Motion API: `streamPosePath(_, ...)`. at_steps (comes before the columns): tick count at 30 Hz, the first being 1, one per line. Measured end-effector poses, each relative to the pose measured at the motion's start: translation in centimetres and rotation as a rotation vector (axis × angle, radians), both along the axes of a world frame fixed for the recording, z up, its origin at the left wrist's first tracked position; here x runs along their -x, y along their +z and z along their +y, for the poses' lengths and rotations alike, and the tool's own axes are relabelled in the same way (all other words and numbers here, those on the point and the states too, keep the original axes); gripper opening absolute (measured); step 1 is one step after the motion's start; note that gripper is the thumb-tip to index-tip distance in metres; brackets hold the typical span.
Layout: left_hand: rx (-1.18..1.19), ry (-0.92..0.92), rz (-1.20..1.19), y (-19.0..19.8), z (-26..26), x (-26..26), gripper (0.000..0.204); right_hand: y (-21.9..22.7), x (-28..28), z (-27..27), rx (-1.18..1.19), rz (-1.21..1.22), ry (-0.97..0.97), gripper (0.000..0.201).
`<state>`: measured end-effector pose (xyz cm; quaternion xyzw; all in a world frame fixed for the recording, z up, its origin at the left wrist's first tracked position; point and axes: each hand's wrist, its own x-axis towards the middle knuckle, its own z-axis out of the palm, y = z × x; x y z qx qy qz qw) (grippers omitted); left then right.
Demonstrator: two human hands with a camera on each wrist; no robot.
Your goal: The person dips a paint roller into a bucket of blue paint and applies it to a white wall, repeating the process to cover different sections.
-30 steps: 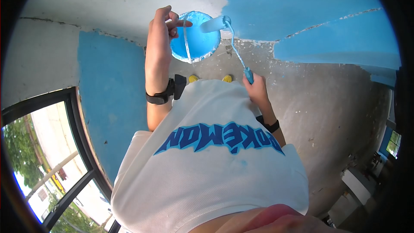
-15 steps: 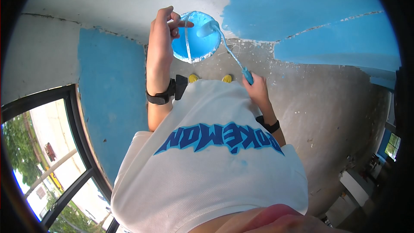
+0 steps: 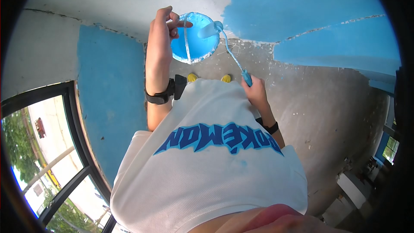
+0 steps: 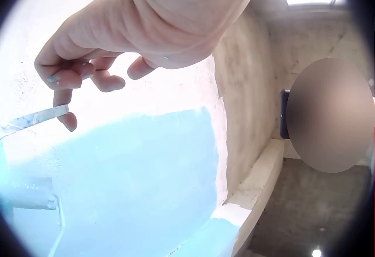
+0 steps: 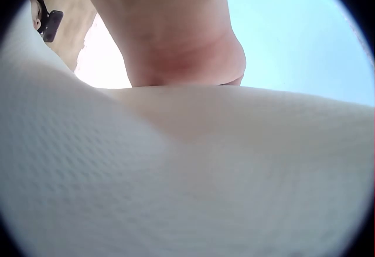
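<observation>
My left hand (image 3: 163, 26) holds up the pale, paint-marked handle (image 3: 186, 44) of a bucket (image 3: 204, 59) with curled fingers. In the left wrist view, this handle lies across a finger. Blue paint coats the bucket's inside. My right hand (image 3: 256, 90) grips the blue grip (image 3: 246, 77) of a paint roller. Its bent metal frame reaches up to the blue-coated roller sleeve (image 3: 210, 29), which overlaps the bucket's right side, its lower end inside the rim. The right wrist view shows part of the right hand (image 5: 181, 46); the white shirt (image 5: 193, 169) hides its fingers and the roller.
Ahead, the wall is whitish on the left (image 3: 129, 4) and blue on the right (image 3: 297, 4). To the left, a black-framed window (image 3: 73, 116) adjoins a blue wall strip (image 3: 112, 86). Paint specks dot the grey floor (image 3: 310, 103). Yellow shoe tips (image 3: 192, 77) show below the bucket.
The roller sleeve has moved left and turned, from across the bucket's right rim to farther over the bucket. Over the last half second it has barely shifted. My left hand stays in place.
</observation>
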<state>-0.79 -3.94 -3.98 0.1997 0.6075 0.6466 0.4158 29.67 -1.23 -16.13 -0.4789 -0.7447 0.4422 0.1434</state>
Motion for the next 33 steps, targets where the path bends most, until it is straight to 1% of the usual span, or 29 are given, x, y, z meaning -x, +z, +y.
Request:
streamPosePath(2, 0.006, 0.008, 0.008, 0.3, 0.0, -0.1, 0.038, -0.2, -0.1, 0.2, -0.100, -0.024, 0.009, 0.021)
streamPosePath(6, -0.005, 0.012, 0.014, 0.4, 0.0, -0.1, 0.035, -0.5, -0.1, -0.1, -0.065, 0.012, 0.003, 0.022)
streamPosePath(8, -0.019, 0.008, 0.017, 0.1, 0.1, 0.1, 0.035, -1.1, -0.3, -0.2, -0.136, -0.060, 0.034, 0.022)
streamPosePath(11, -0.007, -0.008, 0.000, 0.1, -0.1, 0.1, 0.037, -1.5, -0.4, -0.5, -0.100, -0.008, 0.001, 0.022)
streamPosePath(15, 0.000, -0.009, 0.019, 0.5, -0.2, -0.1, 0.037, -0.6, -0.2, -0.6, -0.133, -0.018, -0.019, 0.022)
streamPosePath(18, -0.008, -0.005, 0.014, 0.3, -0.1, 0.0, 0.037, -0.2, 0.2, -0.8, -0.081, 0.039, -0.040, 0.022)
streamPosePath(20, -0.010, -0.021, 0.030, 0.3, 0.0, 0.2, 0.036, -0.4, 0.1, -0.7, -0.168, -0.011, -0.022, 0.023)
streamPosePath(21, -0.011, -0.023, 0.030, 0.2, 0.1, 0.3, 0.036, -0.6, 0.1, -0.7, -0.168, -0.012, -0.024, 0.023)
streamPosePath(23, -0.005, -0.024, 0.028, 0.1, 0.2, 0.4, 0.035, -0.7, 0.0, -0.7, -0.036, -0.050, -0.026, 0.023)
streamPosePath(24, -0.004, -0.023, 0.027, 0.1, 0.1, 0.3, 0.035, -0.7, -0.1, -0.7, -0.035, -0.051, -0.025, 0.023)
streamPosePath(26, -0.011, -0.038, 0.027, 0.3, 0.2, 0.3, 0.036, -0.6, -0.1, -0.6, -0.149, -0.091, 0.009, 0.023)
streamPosePath(30, -0.005, -0.035, 0.034, 0.2, 0.3, 0.3, 0.036, -0.4, -0.2, -0.5, -0.071, -0.040, 0.019, 0.023)
streamPosePath(32, -0.007, -0.030, 0.041, 0.3, 0.3, 0.2, 0.037, -0.5, -0.1, -0.6, -0.166, -0.013, -0.008, 0.023)
streamPosePath(33, -0.006, -0.028, 0.041, 0.2, 0.3, 0.2, 0.037, -0.2, 0.0, -0.6, -0.165, -0.013, -0.006, 0.023)
